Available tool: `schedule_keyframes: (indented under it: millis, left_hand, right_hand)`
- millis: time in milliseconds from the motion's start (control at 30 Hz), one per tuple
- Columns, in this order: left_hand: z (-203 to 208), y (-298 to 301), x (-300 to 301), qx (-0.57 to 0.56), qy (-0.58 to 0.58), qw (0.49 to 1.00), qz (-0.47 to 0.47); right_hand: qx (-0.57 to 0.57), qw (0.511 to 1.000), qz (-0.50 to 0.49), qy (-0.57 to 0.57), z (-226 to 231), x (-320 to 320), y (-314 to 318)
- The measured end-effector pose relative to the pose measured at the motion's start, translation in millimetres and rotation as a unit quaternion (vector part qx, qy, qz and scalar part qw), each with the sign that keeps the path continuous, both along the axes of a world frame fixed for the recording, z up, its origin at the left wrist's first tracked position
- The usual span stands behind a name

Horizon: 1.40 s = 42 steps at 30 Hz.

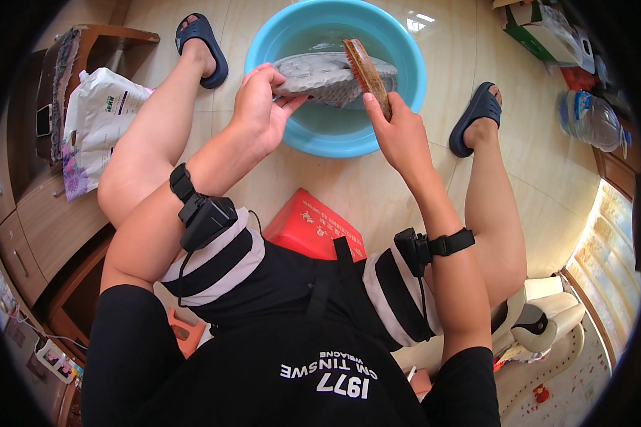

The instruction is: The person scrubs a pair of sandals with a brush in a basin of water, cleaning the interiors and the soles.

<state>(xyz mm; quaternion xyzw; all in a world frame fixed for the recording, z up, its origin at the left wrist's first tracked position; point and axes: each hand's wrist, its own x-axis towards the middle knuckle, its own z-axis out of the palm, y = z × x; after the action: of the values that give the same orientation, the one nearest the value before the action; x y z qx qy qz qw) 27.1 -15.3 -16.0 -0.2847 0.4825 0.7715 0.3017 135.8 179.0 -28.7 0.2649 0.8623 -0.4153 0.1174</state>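
My left hand [262,107] grips one end of a grey shoe [320,75] with a bumpy, textured surface. The shoe lies on its side over a light-blue basin [259,43] that holds cloudy water. My right hand [399,132] is closed round the handle of a wooden scrub brush [369,75]. Its reddish bristles face left and meet the shoe, or come very close to it. The far end of the shoe passes behind the brush, low in the basin.
A red plastic stool [310,222] shows between my legs. White printed bag [96,121] and wooden drawers [50,220] stand at the left. A large clear plastic bottle [595,121] and a green-and-white box [541,32] are at the right. My feet in dark slippers [477,117] flank the basin.
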Motion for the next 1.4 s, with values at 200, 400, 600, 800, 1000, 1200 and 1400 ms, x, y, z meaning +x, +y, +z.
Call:
schedule_keyframes:
  millis: [200,400,600,800,1000,1200,1400]
  left_hand:
    - [-4,-2,1,0.003,-0.007,1.0,0.004]
    - [-3,-1,0,0.015,-0.007,1.0,-0.001]
    - [-2,2,2,0.002,-0.001,1.0,0.011]
    - [-1,2,3,0.001,-0.006,1.0,0.008]
    - [0,4,2,0.008,0.015,1.0,0.002]
    - [-3,3,3,-0.004,0.007,1.0,0.01]
    - [-4,2,1,-0.003,0.003,1.0,0.009]
  right_hand:
    - [-0.049,0.997,0.05,0.038,13,3,-13]
    - [-0.006,0.999,0.026,0.023,8,1,-7]
    - [-0.058,0.997,0.034,0.042,10,4,-9]
    - [-0.057,0.992,0.091,0.059,16,6,-21]
    - [0.021,0.999,0.031,0.038,7,3,-9]
    - [-0.057,0.998,0.009,0.037,7,5,-8]
    - [-0.039,0.997,0.049,0.049,10,5,-15]
